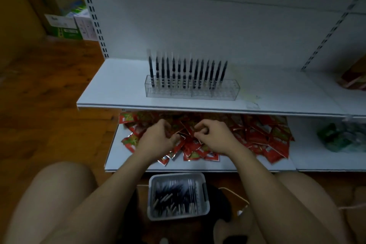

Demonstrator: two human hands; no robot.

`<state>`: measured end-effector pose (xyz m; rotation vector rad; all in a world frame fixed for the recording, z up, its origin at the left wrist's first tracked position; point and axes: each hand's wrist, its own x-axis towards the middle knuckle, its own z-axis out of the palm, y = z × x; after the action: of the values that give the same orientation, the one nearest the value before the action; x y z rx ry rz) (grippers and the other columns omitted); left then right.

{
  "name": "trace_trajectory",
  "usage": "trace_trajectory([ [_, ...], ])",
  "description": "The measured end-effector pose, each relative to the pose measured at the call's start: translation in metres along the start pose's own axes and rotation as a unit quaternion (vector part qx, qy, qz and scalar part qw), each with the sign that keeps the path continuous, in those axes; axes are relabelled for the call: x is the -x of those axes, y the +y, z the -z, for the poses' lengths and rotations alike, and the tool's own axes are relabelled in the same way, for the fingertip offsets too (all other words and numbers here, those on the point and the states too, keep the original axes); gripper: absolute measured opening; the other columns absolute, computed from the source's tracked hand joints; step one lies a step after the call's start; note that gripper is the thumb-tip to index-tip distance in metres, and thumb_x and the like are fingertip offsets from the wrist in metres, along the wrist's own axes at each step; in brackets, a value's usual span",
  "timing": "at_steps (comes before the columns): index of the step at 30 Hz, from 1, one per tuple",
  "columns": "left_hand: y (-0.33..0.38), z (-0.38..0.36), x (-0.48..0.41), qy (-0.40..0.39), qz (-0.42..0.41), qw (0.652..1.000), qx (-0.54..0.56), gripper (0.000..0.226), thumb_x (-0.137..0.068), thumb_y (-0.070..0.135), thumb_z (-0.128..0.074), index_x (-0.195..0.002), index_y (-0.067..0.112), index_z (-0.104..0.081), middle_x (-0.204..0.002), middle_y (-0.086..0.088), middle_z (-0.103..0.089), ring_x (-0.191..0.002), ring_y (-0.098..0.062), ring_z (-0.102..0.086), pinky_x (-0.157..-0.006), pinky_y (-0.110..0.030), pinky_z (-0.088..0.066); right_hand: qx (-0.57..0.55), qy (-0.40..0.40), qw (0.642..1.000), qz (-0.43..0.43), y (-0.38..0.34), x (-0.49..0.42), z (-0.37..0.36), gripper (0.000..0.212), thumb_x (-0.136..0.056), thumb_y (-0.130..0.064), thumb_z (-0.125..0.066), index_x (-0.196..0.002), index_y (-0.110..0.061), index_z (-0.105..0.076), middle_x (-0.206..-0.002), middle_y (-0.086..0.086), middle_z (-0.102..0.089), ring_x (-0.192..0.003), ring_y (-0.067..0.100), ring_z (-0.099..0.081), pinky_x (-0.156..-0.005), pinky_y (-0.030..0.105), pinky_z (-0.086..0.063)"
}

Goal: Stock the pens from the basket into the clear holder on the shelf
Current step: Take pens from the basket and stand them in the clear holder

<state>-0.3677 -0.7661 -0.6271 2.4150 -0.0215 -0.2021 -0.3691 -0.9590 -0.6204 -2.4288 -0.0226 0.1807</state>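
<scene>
A clear holder (193, 90) stands on the white upper shelf (111, 89) with a back row of several dark pens (188, 73) upright in it; its front rows are empty. A grey basket (205, 190) holding several dark pens (174, 198) sits on the floor between my knees. My left hand (158, 138) and my right hand (214, 136) hover close together over the lower shelf, fingers curled inward, fingertips almost meeting. A small dark bit shows between them; I cannot tell whether it is a pen.
Red snack packets (263, 134) lie piled on the lower shelf (118, 156) under my hands. A green bag (336, 136) lies at the right. Cardboard boxes (65, 24) stand on the wooden floor at the far left. A white cable (235, 194) runs beside the basket.
</scene>
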Motion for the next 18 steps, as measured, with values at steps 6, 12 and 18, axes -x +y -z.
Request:
trace_trajectory([
  [6, -0.046, -0.035, 0.005, -0.102, 0.031, 0.990, -0.089, 0.043, -0.083, 0.050, -0.063, -0.109, 0.017, -0.056, -0.105, -0.005, -0.066, -0.093, -0.025, -0.062, -0.080, -0.034, -0.051, 0.078, -0.184, 0.979, -0.049, 0.025, -0.006, -0.058, 0.028, -0.092, -0.029, -0.062, -0.114, -0.013, -0.067, -0.114, 0.005, -0.067, -0.099, 0.020, -0.061, -0.089, 0.035, -0.052],
  [12, -0.063, -0.042, -0.022, -0.186, 0.030, 0.977, -0.100, 0.045, -0.083, 0.047, -0.063, -0.114, 0.014, -0.058, -0.112, -0.010, -0.064, -0.103, -0.029, -0.059, -0.088, -0.037, -0.049, 0.035, -0.218, 0.957, -0.190, 0.084, 0.018, -0.139, 0.019, -0.095, -0.023, -0.054, -0.093, -0.010, -0.068, -0.101, 0.009, -0.064, -0.098, 0.026, -0.060, -0.078, 0.029, -0.046],
  [18, -0.091, -0.068, -0.021, -0.251, 0.051, 0.956, -0.142, 0.055, -0.089, 0.036, -0.062, -0.135, 0.012, -0.045, -0.135, -0.011, -0.052, -0.122, -0.028, -0.051, -0.096, -0.034, -0.043, 0.075, -0.343, 0.907, -0.235, 0.118, 0.027, -0.193, 0.030, -0.094, -0.017, -0.050, -0.088, 0.008, -0.066, -0.095, 0.026, -0.061, -0.088, 0.038, -0.057, -0.078, 0.042, -0.049],
])
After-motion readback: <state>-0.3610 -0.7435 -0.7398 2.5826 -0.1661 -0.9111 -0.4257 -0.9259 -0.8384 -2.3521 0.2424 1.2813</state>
